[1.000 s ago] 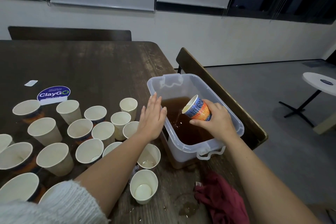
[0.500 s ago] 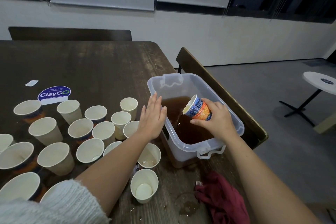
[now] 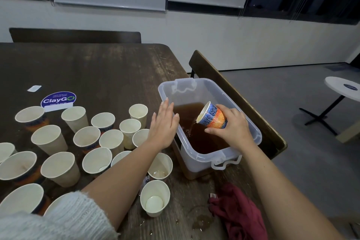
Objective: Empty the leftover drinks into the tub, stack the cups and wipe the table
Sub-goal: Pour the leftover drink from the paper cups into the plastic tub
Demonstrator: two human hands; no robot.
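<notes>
My right hand (image 3: 234, 129) grips a blue and orange paper cup (image 3: 212, 116), tipped mouth-down to the left over the clear plastic tub (image 3: 253, 128). Brown liquid runs from the cup into the brown pool in the tub. My left hand (image 3: 163, 125) lies flat with straight fingers against the tub's left rim. Several paper cups (image 3: 95, 140) stand on the dark wooden table (image 3: 93, 68) left of the tub; one near cup (image 3: 154, 198) holds a little liquid. A dark red cloth (image 3: 237, 212) lies crumpled at the table's near right.
Spilled drops and a wet ring (image 3: 200, 220) mark the table beside the cloth. A ClayGo sticker (image 3: 58, 98) is on the table behind the cups. A wooden chair back (image 3: 233, 91) stands right of the tub. A small white round table (image 3: 344, 88) stands far right.
The cup in my right hand has stayed tilted over the tub, with liquid still running out. My left hand has not moved.
</notes>
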